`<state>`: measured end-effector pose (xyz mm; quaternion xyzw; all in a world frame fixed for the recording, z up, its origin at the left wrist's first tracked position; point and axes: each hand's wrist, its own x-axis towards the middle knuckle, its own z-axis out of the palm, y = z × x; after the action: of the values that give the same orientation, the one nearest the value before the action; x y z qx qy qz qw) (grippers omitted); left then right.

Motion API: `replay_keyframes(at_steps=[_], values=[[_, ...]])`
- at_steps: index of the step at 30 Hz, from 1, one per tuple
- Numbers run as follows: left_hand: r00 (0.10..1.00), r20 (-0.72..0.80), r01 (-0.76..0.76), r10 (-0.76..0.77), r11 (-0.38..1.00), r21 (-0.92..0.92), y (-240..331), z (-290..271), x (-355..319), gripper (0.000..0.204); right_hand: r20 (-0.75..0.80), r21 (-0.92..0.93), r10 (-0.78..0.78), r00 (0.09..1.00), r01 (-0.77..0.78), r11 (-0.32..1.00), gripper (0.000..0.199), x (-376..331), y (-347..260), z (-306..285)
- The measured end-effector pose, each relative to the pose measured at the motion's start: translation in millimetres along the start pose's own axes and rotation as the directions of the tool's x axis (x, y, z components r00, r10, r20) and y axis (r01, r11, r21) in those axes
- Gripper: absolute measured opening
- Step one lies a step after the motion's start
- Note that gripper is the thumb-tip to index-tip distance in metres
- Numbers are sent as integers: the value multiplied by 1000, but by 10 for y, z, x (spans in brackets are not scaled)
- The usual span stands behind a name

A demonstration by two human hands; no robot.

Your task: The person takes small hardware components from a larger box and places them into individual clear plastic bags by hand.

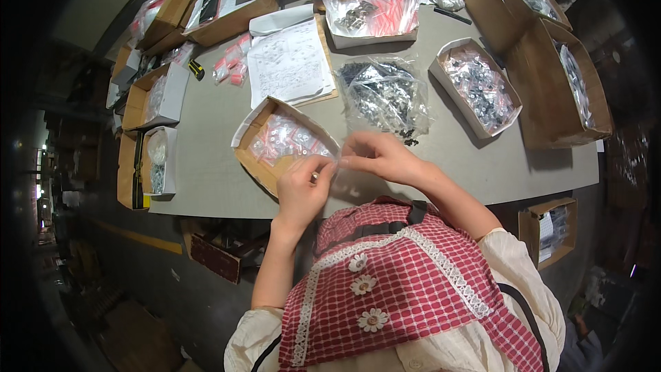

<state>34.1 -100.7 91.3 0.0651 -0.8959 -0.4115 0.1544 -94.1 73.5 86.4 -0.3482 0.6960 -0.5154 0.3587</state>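
My left hand (pixel 303 182) is closed over the near right edge of an open cardboard box (pixel 249 139). A small shiny metal piece (pixel 315 175) shows among its fingers. My right hand (pixel 379 156) comes in from the right, its thumb and fingertips pinched together. Between the two hands is a small clear plastic bag (pixel 337 158), mostly hidden by the fingers. Inside the box lie several small bags with red edges and pale ring-like parts (pixel 289 139). Just beyond my right hand, a large clear bag of black parts (pixel 385 93) lies on the grey table (pixel 441 172).
Printed drawing sheets (pixel 289 62) lie beyond the box. A white box of red-edged bags (pixel 372 34) and another of packed parts (pixel 509 114) stand farther back. Cardboard boxes (pixel 558 89) line the right side, more the left. A yellow-black cutter (pixel 197 69) lies at left.
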Motion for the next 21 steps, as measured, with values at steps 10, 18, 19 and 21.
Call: replay_keyframes(at_steps=[10,18,19,21], values=[[855,355,508,-377,476,-718,-126,188,12,24,-197,351,-77,977,144,925,16,-163,246,150],[941,275,291,-200,891,-349,58,192,43,10,-45,314,1,999,13,949,13,-201,282,-18],[953,250,241,-169,925,-294,75,200,45,11,-22,329,20,1000,-11,944,12,-211,308,-36],[978,187,126,-88,971,-203,91,230,61,10,29,320,45,999,-52,946,11,-235,331,-69]])
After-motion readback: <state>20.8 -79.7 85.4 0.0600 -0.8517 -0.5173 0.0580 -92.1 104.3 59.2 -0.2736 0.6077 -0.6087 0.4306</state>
